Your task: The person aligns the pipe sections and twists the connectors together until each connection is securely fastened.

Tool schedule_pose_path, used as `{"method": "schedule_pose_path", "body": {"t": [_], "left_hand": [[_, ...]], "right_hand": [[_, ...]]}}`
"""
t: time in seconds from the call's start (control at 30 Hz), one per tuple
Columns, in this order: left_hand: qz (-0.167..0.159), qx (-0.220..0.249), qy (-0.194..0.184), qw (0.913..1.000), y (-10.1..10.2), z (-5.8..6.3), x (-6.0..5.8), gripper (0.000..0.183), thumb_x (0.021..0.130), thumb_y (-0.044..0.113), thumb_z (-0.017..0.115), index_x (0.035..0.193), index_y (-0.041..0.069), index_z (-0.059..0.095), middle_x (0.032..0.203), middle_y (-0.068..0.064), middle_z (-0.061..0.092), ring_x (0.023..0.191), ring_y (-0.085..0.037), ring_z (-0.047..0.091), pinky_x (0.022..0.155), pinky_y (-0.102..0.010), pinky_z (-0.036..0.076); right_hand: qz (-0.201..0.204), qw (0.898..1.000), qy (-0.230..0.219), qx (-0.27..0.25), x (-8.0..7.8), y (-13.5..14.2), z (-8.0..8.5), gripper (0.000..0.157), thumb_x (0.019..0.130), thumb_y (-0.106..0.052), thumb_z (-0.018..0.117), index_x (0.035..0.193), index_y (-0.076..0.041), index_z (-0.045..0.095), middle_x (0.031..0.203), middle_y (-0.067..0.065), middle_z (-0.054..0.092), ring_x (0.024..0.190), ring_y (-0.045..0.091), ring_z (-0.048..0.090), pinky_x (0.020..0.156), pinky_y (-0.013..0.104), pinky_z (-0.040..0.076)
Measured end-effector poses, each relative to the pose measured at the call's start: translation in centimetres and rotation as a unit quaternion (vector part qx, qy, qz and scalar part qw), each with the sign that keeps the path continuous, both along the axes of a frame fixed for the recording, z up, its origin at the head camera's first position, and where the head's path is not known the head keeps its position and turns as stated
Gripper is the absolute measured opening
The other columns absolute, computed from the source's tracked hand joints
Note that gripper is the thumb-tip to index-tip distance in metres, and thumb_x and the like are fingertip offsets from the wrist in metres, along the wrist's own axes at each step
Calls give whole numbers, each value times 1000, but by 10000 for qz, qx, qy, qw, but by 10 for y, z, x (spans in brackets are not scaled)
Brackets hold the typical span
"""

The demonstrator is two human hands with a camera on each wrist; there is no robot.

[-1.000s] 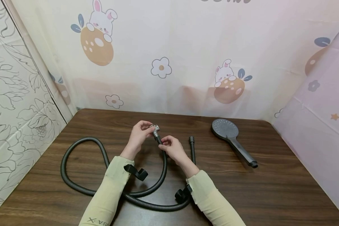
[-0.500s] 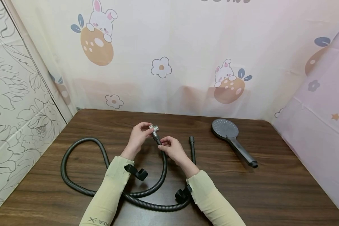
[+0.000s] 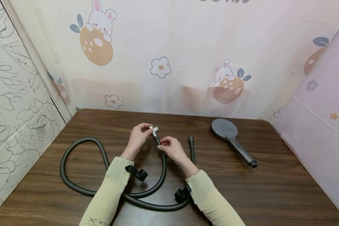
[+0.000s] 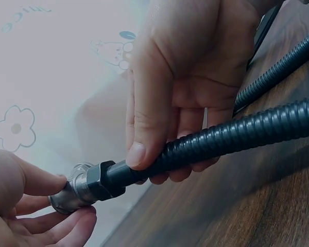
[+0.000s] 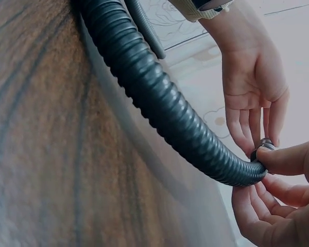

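Observation:
A shiny metal connector (image 4: 74, 193) sits on the end of a black ribbed shower hose (image 3: 163, 169), with a black nut (image 4: 104, 181) between them. My left hand (image 3: 137, 138) pinches the connector between thumb and fingers. Just behind the nut, my right hand (image 3: 172, 149) grips the hose end, thumb on one side and fingers beneath, as the left wrist view shows. In the right wrist view the hose curves up to both hands, and the connector is mostly hidden by fingers. The hose's other end (image 3: 191, 139) lies loose beyond my right wrist.
A grey hand shower head (image 3: 224, 128) lies at the back right of the wooden table (image 3: 271, 194). The rest of the hose loops around left and crosses itself under my forearms. A patterned curtain (image 3: 186, 37) hangs right behind the table's back edge.
The connector has tilted and turned slightly toward the left, with my left hand lowering a little along with it. My right hand has stayed on the hose end.

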State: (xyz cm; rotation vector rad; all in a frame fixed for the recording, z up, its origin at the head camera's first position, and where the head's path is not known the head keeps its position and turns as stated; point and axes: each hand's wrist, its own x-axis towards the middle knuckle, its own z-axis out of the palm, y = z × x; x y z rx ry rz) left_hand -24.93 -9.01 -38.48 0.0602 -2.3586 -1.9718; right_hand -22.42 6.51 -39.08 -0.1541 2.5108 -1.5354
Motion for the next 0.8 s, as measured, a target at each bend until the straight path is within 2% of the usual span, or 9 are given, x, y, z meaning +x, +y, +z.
{"method": "schedule_pose_path", "body": {"t": [0.4, 0.6, 0.8], "left_hand": [[-26, -192, -216, 9996, -4, -7, 0, 23, 90, 7, 54, 111, 0, 59, 110, -16, 57, 83, -21, 64, 81, -39, 52], [-91, -425, -238, 9988, -6, -9, -2, 23, 89, 5, 54, 111, -2, 60, 108, -17, 57, 85, -24, 64, 80, -38, 52], [-136, -636, -367, 9972, -7, -13, -3, 26, 88, 5, 55, 113, -2, 59, 109, -18, 57, 88, -26, 63, 80, -38, 52]], "right_hand": [[105, 9995, -11, 296, -3, 2, -4, 19, 83, -16, 66, 98, -6, 63, 87, 6, 64, 63, 14, 53, 53, 25, 46], [193, 9983, -68, 550, -4, 0, -2, 20, 82, -17, 67, 99, -6, 63, 84, 5, 64, 62, 14, 53, 49, 26, 47], [393, 9957, 2, 845, -8, -3, -6, 20, 82, -17, 67, 98, -5, 64, 82, 4, 64, 62, 13, 55, 51, 25, 47]]}}
